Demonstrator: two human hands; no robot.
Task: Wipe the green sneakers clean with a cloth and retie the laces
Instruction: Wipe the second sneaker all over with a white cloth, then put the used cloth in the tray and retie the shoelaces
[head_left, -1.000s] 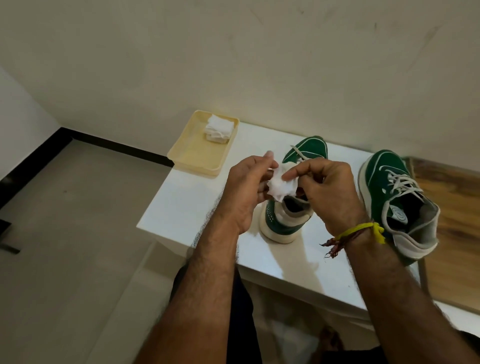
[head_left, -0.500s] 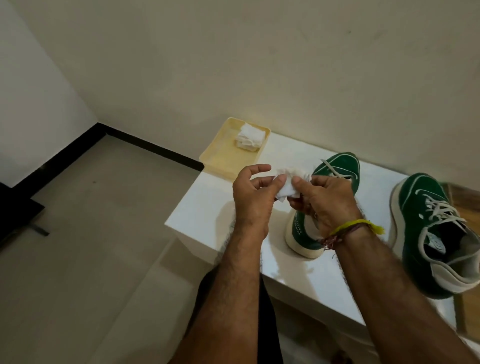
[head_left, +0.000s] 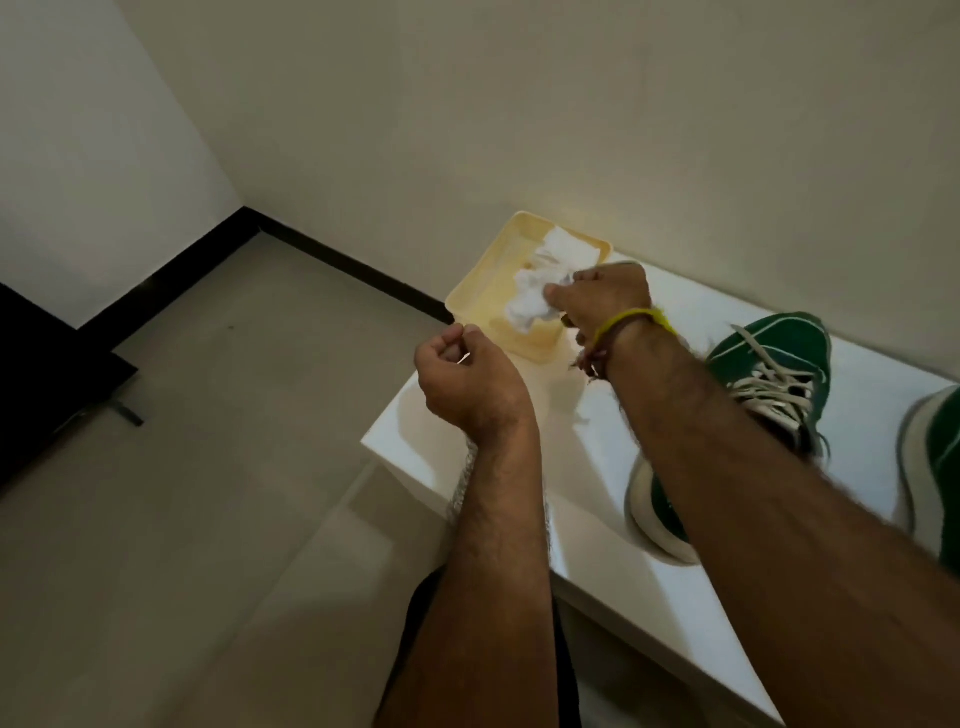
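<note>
My right hand (head_left: 597, 296) reaches over the yellow tray (head_left: 470, 306) and pinches a crumpled white cloth (head_left: 527, 306) that hangs into it. A second folded white cloth (head_left: 563, 249) lies at the tray's far end. My left hand (head_left: 462, 374) hovers off the table's left corner, its fingers curled and holding nothing I can see. One green sneaker (head_left: 769, 379) with loose white laces lies on the white table (head_left: 519, 431), partly hidden by my right forearm. The other green sneaker (head_left: 935, 467) shows only at the right edge.
The table stands against a beige wall. Grey floor (head_left: 208, 467) with a black skirting lies to the left, and a dark object (head_left: 47, 374) sits at the far left edge.
My right hand carried the cloth left from above the sneaker to the tray. My left hand let go of the cloth and drew back. The view swung left.
</note>
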